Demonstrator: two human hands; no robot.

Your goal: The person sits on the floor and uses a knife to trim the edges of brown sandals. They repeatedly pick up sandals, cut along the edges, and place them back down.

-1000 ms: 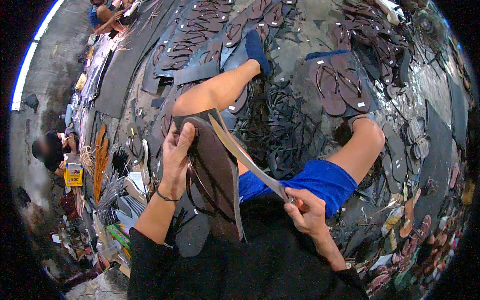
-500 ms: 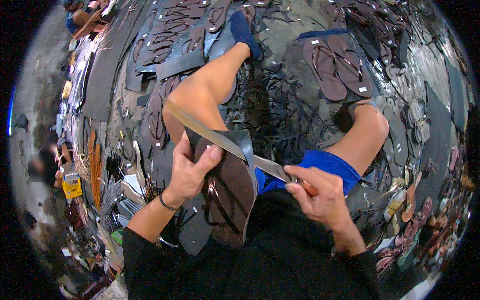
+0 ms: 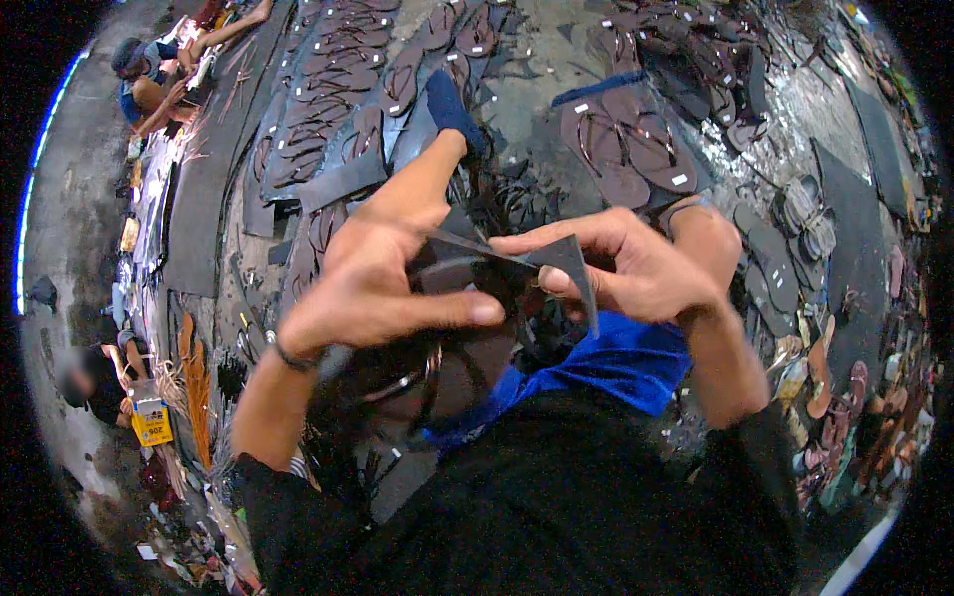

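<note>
In front of me is a dark brown flip-flop with a shiny brown strap, partly covered by my fingers and blurred. My left hand grips it at the far end, thumb lying across the sole. A thin dark grey rubber sheet piece with a pointed corner sticks out past the flip-flop's end. My right hand pinches this rubber piece between thumb and fingers. The two pieces meet between my hands; whether they are still joined I cannot tell. No knife shows in this view now.
Rows of brown flip-flops lie on dark sheets ahead, and another pair lies beyond my right knee. Loose sandals and scraps crowd the right. At the left are a yellow container and other people, one sitting.
The knife has gone from my right hand, which has moved up and left to the rubber at the flip-flop's far end. The flip-flop has turned, and my view has shifted.
</note>
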